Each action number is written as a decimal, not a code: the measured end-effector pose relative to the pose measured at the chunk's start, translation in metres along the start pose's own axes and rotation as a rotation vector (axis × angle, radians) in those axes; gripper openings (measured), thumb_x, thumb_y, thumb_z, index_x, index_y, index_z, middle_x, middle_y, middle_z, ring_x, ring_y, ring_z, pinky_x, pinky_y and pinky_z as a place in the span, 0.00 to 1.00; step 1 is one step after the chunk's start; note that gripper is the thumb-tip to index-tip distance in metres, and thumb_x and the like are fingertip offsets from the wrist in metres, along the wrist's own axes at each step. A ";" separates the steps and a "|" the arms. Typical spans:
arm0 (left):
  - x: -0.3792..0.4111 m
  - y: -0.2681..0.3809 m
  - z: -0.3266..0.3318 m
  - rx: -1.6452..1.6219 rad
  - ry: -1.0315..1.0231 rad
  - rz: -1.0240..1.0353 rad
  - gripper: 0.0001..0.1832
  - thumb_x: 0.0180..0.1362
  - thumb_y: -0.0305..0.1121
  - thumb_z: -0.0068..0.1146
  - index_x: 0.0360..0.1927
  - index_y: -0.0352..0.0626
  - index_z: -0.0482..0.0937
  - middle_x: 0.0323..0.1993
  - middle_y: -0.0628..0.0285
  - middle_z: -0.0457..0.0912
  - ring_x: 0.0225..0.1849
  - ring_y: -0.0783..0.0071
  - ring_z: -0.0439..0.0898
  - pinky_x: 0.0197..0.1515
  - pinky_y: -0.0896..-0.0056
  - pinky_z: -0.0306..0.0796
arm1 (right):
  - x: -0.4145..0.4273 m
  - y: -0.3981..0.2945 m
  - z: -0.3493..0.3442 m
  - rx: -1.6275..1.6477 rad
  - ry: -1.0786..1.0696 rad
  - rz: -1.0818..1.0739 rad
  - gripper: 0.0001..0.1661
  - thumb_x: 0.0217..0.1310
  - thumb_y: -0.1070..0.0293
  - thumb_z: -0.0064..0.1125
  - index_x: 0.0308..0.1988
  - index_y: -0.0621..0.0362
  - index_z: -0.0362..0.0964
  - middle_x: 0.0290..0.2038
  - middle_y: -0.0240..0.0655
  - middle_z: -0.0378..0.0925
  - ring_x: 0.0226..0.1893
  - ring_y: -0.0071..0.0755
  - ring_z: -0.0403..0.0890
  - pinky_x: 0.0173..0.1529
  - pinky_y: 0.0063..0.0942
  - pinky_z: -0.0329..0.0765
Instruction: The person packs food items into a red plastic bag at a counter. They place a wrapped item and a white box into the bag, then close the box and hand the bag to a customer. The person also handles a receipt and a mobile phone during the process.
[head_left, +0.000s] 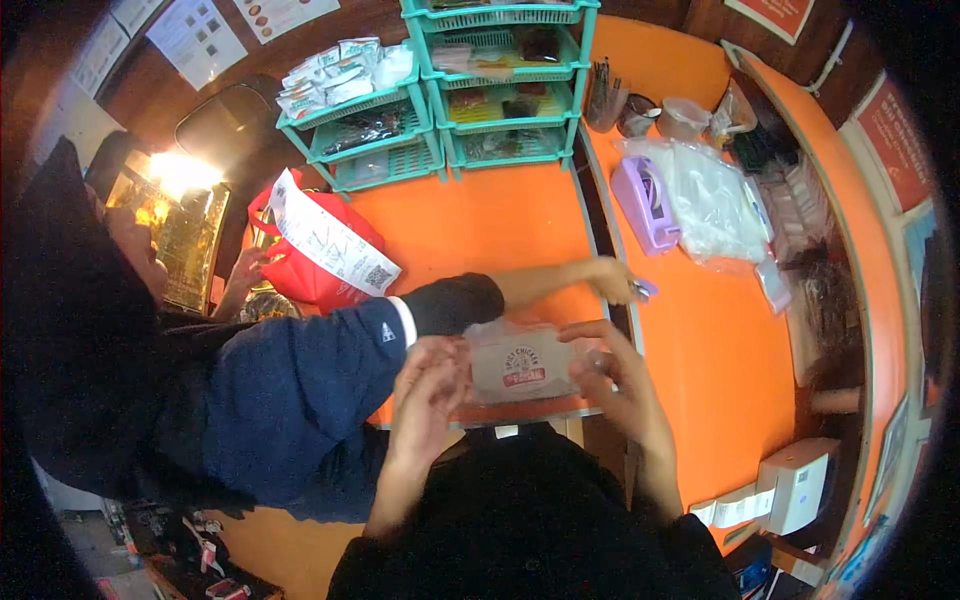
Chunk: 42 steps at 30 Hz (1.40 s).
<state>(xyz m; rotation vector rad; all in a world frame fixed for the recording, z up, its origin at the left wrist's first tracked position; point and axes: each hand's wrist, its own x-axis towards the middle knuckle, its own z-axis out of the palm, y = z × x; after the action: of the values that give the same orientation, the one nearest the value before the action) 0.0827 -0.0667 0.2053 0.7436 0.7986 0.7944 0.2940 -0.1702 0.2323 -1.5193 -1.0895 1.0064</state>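
Observation:
A brown paper food box (521, 367) bearing printed writing is held low in front of me, by the counter's near edge. Clear plastic wrap or a clear bag (491, 330) surrounds it. My left hand (429, 386) grips its left side with bent fingers. On the right side, my right hand (619, 379) holds it between thumb and fingers, slightly blurred. Just beyond the box, a co-worker's forearm (544, 289) crosses from the left. That person's hand (613, 281) is at a small purple-and-metal object (643, 289), too small to identify.
A red carrier bag (319, 259) with a long paper receipt (330, 236) stands left, beside the co-worker's other hand (244, 271). Green tiered racks (439, 112) stand behind. On the orange counter (720, 337) lie a purple tape dispenser (646, 206), clear plastic bags (712, 199) and a white printer (799, 487).

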 end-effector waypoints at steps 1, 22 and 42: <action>0.000 -0.004 0.001 0.002 -0.093 -0.046 0.12 0.57 0.24 0.46 0.45 0.43 0.69 0.38 0.63 0.74 0.30 0.82 0.72 0.32 0.80 0.66 | 0.004 0.003 0.011 -0.072 -0.015 -0.138 0.18 0.65 0.66 0.54 0.52 0.61 0.66 0.49 0.41 0.73 0.48 0.37 0.76 0.48 0.29 0.74; -0.018 0.018 0.047 0.832 -0.300 0.018 0.17 0.58 0.39 0.57 0.43 0.38 0.70 0.32 0.54 0.78 0.39 0.62 0.80 0.49 0.61 0.69 | 0.033 0.096 0.027 -0.452 -0.243 -0.322 0.57 0.42 0.49 0.73 0.67 0.58 0.53 0.57 0.47 0.69 0.62 0.50 0.65 0.66 0.49 0.57; 0.035 -0.064 -0.075 1.655 -0.423 0.369 0.58 0.36 0.53 0.74 0.69 0.42 0.55 0.70 0.51 0.54 0.69 0.44 0.57 0.69 0.54 0.53 | 0.043 0.162 0.071 -0.835 -0.393 -0.729 0.22 0.53 0.62 0.54 0.49 0.54 0.68 0.53 0.39 0.69 0.55 0.43 0.68 0.59 0.43 0.63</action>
<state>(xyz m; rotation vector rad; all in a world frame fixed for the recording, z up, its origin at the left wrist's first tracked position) 0.0568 -0.0489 0.1053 2.4805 0.8226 0.0813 0.2622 -0.1317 0.0575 -1.3316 -2.3267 0.3218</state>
